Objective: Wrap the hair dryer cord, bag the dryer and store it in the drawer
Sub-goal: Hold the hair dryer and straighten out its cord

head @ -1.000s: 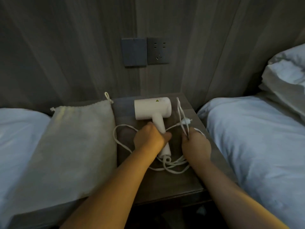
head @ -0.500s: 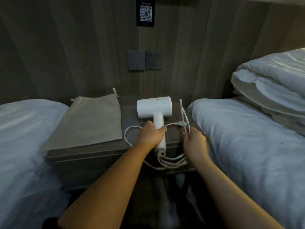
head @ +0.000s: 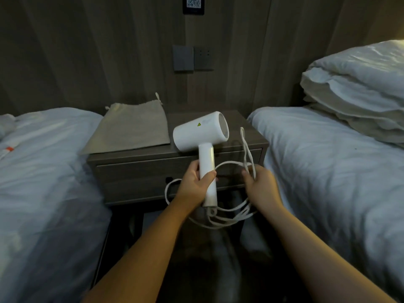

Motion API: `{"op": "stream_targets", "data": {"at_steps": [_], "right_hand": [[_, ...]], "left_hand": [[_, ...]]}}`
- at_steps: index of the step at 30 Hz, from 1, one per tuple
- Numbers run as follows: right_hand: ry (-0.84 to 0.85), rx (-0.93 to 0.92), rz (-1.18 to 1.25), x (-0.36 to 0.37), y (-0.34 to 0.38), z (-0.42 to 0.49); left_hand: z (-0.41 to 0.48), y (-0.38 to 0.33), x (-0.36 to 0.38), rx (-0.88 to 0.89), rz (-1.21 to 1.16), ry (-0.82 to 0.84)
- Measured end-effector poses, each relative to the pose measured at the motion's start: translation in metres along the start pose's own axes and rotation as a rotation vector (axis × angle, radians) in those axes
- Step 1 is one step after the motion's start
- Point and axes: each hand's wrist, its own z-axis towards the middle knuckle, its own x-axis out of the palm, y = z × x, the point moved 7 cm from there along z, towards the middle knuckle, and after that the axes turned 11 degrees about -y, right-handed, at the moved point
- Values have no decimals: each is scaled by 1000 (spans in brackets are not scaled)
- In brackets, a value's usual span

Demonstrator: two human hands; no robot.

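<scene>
Left hand: my left hand point(head: 196, 182) grips the hair dryer point(head: 201, 133) by its handle, held up in front of the nightstand point(head: 183, 117).
Right hand: my right hand point(head: 261, 186) pinches loops of the cord point(head: 229, 217); the slack dangles below.
Wrapping: I'd gather even loops and avoid kinks at the handle base.
Bag: the bag point(head: 129, 127) lies flat on the nightstand, above the closed drawer point(head: 135, 169).
</scene>
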Motion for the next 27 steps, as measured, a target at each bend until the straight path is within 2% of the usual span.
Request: {"op": "stream_targets", "data": {"at_steps": [3, 6, 9, 11, 12, 13, 15, 17, 20, 21, 24, 27], "right_hand": [[45, 67, 14, 1, -11, 4], [91, 231, 181, -9, -21, 7], [328, 417, 368, -12, -27, -3], [502, 350, 213, -12, -26, -12], [529, 278, 93, -12, -25, -13], [494, 210, 7, -13, -24, -9], [330, 106, -17, -15, -15, 1], [229, 107, 122, -11, -5, 6], [367, 269, 501, 17, 9, -2], [401, 217, 511, 23, 14, -3], [521, -167, 251, 39, 32, -10], [589, -288, 175, 50, 36, -18]], "left_hand": [[-8, 3, -5, -2, -64, 6], [-9, -5, -10, -53, -201, 18], [-14, -3, -18, -103, -249, 65], [-22, 4, -26, -120, -238, 107], [-24, 6, -30, -119, -223, 127], [-26, 6, -32, -114, -216, 144], [-25, 2, -34, -101, -244, 165], [-21, -2, -31, -72, -260, 180], [-18, 0, -25, -26, -234, 206], [-18, 4, -23, -17, -231, 221], [-17, 10, -22, -15, -206, 270], [-18, 12, -20, -15, -181, 317]]}}
